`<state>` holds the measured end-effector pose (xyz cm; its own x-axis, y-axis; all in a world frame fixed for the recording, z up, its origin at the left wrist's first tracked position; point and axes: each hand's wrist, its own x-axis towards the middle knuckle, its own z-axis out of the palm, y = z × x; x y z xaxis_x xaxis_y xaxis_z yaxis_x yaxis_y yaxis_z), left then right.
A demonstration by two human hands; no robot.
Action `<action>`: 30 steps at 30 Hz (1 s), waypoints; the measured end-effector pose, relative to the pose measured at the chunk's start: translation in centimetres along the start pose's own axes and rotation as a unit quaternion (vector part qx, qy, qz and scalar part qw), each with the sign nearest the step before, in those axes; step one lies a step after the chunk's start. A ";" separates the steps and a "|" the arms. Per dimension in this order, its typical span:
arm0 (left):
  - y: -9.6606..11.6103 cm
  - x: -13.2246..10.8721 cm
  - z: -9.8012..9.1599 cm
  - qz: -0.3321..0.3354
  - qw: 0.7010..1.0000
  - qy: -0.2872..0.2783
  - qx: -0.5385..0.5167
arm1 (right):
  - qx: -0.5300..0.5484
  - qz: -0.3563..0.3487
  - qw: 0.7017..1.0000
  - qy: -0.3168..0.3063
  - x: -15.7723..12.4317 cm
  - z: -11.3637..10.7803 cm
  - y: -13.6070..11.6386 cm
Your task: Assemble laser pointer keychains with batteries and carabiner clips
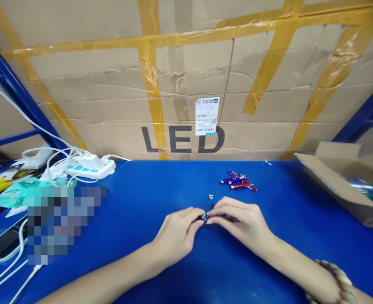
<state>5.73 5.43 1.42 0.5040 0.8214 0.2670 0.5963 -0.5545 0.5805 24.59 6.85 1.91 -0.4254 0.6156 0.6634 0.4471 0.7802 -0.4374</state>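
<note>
Pinched between the thumb and fingers of my left hand (178,228) is a small black keychain flashlight (204,217) with a shiny silver end, most of it covered by the fingers. My right hand (241,217) meets it from the right, its thumb and fingertips closed at the silver end. A dark piece (213,206) shows by the right fingers, too hidden to name. Just beyond the hands lies a small silver metal part (210,196). Farther back are purple-blue keychain flashlights (233,180) and a red one (241,185), with carabiner clips.
A white power strip (93,168) with cables stands at the back left, and a phone (6,240) lies at the left edge. On the right is an open cardboard box (332,190) with shiny items inside. A large taped carton (110,93) walls off the blue table's (136,181) back.
</note>
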 end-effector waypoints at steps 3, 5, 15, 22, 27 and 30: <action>0.1 -0.1 0.0 -0.001 1.000 -0.002 0.000 | -0.003 0.002 1.000 -0.008 -0.1 0.0 0.1; 0.2 -0.2 0.0 -0.001 1.000 -0.002 0.004 | -0.006 0.003 1.000 -0.012 -0.2 0.0 0.1; 0.1 -0.1 0.0 0.000 1.000 -0.001 -0.009 | 0.002 0.007 1.000 -0.019 0.1 0.1 0.2; -0.1 0.1 0.1 0.007 1.000 0.006 -0.018 | -0.009 0.006 1.000 -0.013 0.4 -0.1 -0.3; -0.1 0.2 0.2 0.018 1.000 0.007 -0.011 | -0.016 0.011 1.000 -0.012 0.4 -0.1 -0.3; 0.0 0.1 0.1 0.017 1.000 0.009 -0.004 | -0.016 0.014 1.000 -0.016 0.3 -0.1 -0.2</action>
<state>5.85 5.53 1.36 0.5123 0.8048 0.2997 0.5739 -0.5804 0.5777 24.42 6.90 2.24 -0.4367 0.6407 0.6315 0.4833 0.7592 -0.4360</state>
